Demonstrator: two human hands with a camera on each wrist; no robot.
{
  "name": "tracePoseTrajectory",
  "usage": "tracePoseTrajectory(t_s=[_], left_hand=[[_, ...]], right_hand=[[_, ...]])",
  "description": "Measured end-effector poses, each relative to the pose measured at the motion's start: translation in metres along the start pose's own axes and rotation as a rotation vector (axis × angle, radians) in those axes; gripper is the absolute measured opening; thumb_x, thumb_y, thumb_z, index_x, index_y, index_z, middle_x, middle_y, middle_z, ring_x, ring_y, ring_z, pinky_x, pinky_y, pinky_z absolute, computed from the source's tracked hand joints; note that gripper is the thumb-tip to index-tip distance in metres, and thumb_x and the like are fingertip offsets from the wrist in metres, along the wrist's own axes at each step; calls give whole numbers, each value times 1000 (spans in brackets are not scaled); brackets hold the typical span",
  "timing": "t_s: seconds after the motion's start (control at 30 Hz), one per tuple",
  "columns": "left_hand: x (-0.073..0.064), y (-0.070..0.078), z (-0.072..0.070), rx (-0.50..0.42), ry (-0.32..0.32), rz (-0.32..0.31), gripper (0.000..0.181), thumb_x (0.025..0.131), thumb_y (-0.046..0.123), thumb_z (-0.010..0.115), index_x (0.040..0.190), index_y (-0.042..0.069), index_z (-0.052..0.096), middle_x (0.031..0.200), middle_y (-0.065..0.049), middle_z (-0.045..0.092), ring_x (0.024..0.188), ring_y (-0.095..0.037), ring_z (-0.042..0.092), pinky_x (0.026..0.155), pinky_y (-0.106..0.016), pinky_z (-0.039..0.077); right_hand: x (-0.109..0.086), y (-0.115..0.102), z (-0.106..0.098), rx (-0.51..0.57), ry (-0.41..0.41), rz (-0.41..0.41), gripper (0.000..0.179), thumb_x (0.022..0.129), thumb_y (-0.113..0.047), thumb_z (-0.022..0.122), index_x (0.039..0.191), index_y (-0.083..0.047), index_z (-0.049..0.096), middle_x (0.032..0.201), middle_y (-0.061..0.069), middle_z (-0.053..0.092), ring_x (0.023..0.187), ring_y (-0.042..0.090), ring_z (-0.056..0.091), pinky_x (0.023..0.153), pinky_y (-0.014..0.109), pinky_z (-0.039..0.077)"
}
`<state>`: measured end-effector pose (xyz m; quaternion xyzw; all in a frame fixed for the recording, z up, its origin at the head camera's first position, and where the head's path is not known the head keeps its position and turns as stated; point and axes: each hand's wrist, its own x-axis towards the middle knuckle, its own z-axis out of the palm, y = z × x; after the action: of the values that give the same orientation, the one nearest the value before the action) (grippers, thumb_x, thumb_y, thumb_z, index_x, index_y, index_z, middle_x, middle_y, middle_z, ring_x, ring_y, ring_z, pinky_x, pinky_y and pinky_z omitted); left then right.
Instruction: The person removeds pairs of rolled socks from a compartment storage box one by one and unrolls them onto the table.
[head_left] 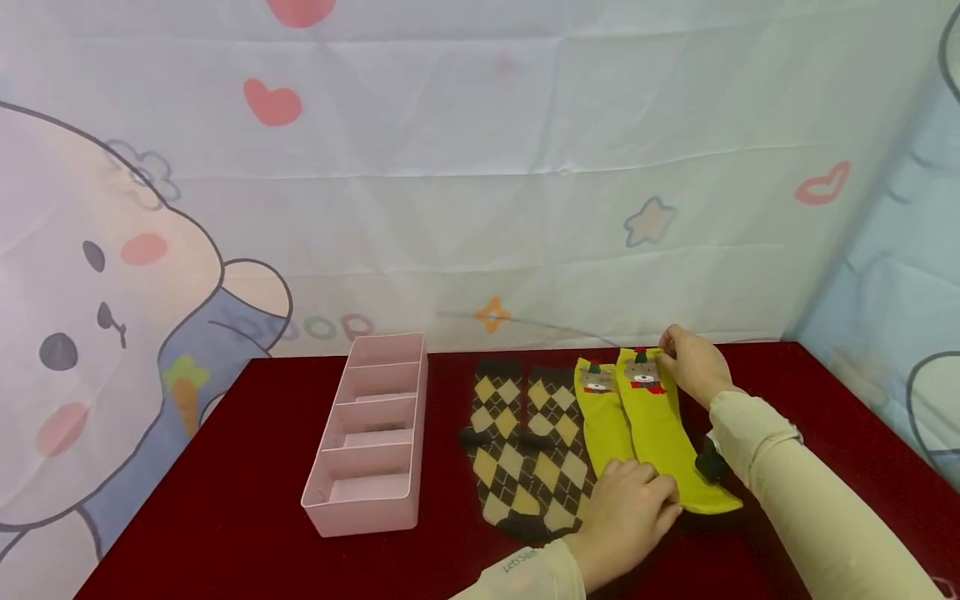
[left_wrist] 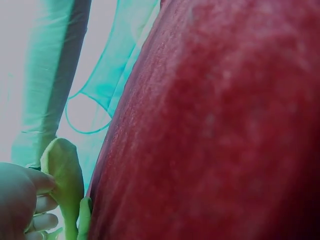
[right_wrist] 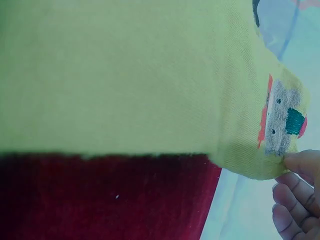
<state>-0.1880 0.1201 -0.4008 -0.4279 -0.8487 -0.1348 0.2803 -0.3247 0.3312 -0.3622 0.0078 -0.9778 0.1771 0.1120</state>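
Two yellow socks with bear faces near their cuffs lie side by side at the right in the head view. My right hand (head_left: 697,367) pinches the cuff corner of the right yellow sock (head_left: 656,437); its thumb presses beside the bear patch (right_wrist: 284,120) in the right wrist view. Lower down, my left hand (head_left: 626,510) is at the near part of the yellow socks, partly covering the left yellow sock (head_left: 604,423). In the left wrist view, the thumb and curled fingers of that hand pinch yellow cloth (left_wrist: 66,172).
Two argyle socks (head_left: 497,400) (head_left: 555,408) lie flat just left of the yellow pair. Further left stands a pink divided box (head_left: 363,518) with several compartments. Dark red cloth (head_left: 225,467) covers the table, and a printed curtain (head_left: 465,225) hangs behind it.
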Motion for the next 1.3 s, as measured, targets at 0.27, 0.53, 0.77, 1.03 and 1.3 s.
tracePoseTrajectory(t_s=[0.27,0.53,0.77,1.03,1.3], left_hand=[[-4,-2,6,-32,-40,-18,9,87,38,68,83,30,66,76,18,59,71,1,50,66,-10,28],[-10,-2,12,-20,-69,-8,10,85,39,70,80,31,66,76,19,58,71,2,49,66,-9,25],[-12,1,12,-15,-104,-6,10,85,39,70,80,32,66,79,19,58,73,2,50,67,-10,26],[-12,0,14,-42,-125,-31,10,84,40,71,81,32,66,78,19,58,72,2,49,65,-9,24],[-11,1,13,-78,-135,-47,10,83,40,72,83,31,67,78,18,58,72,3,49,65,-9,23]], right_hand=[[0,2,4,-11,-9,31,19,96,-14,56,105,1,52,92,20,64,63,21,53,58,32,47],[-1,6,10,-4,-7,37,17,95,-14,58,103,0,52,91,19,64,65,22,54,60,33,47],[-3,11,16,-16,-13,36,17,95,-14,57,102,1,53,90,18,66,62,19,55,57,31,46],[-3,14,18,-9,-27,38,18,95,-14,57,104,1,52,93,20,67,62,19,58,58,33,48],[-4,17,19,-16,-65,42,18,96,-12,55,108,1,57,99,22,67,73,26,63,66,39,53]])
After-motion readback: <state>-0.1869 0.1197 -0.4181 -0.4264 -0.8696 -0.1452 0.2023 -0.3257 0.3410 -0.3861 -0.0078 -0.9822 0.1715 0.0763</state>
